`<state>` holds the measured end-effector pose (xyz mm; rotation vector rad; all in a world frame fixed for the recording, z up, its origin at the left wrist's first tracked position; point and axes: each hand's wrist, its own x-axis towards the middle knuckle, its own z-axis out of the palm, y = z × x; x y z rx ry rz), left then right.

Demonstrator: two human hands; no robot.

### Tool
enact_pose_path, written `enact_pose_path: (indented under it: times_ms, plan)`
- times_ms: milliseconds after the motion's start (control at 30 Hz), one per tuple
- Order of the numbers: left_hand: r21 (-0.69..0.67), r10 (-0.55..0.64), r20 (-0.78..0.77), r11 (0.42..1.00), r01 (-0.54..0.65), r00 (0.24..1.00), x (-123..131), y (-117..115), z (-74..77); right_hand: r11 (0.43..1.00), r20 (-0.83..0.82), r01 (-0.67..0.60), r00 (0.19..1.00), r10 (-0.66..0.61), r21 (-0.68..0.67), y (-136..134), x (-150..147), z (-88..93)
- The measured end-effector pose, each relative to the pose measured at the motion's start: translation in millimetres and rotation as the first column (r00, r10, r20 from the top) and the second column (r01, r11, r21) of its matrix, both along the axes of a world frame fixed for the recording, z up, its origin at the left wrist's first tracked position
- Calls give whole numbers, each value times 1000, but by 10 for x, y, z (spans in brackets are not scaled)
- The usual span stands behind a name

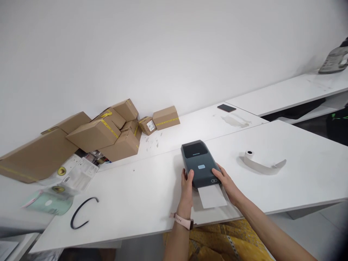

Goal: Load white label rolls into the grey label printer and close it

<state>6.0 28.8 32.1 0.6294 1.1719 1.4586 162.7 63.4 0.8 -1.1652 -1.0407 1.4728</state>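
A dark grey label printer (199,163) sits near the front edge of the white table, with a blank white label strip (212,197) sticking out of its near end. My left hand (187,185) grips the printer's left side, thumb on top and fingers along the edge. On the opposite side, my right hand (227,183) holds it the same way, thumb resting on the upper face. To the right lies a small roll of white labels (249,155) with a long curled strip trailing from it.
Brown cardboard boxes (92,136) are piled at the back left, near plastic packets (51,201) and a black curved band (74,215). A smaller box (166,117) stands against the wall. A phone (226,108) lies toward the back. The table's front edge (130,235) runs close below.
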Motion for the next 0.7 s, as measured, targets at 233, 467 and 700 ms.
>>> enact_pose_path:
  times_ms: [233,467,700]
  plan:
    - [-2,20,-31,1000,-20,999,-18,18,9,1000,-18,28,999,-28,-3,10,-32,-38]
    - [57,67,-76,996,-63,995,-30,99,-117,993,51,89,994,-93,73,20,-73,-120]
    - [58,9,-160,998,1,987,-47,95,-61,998,73,66,995,-66,3,15,-50,-6]
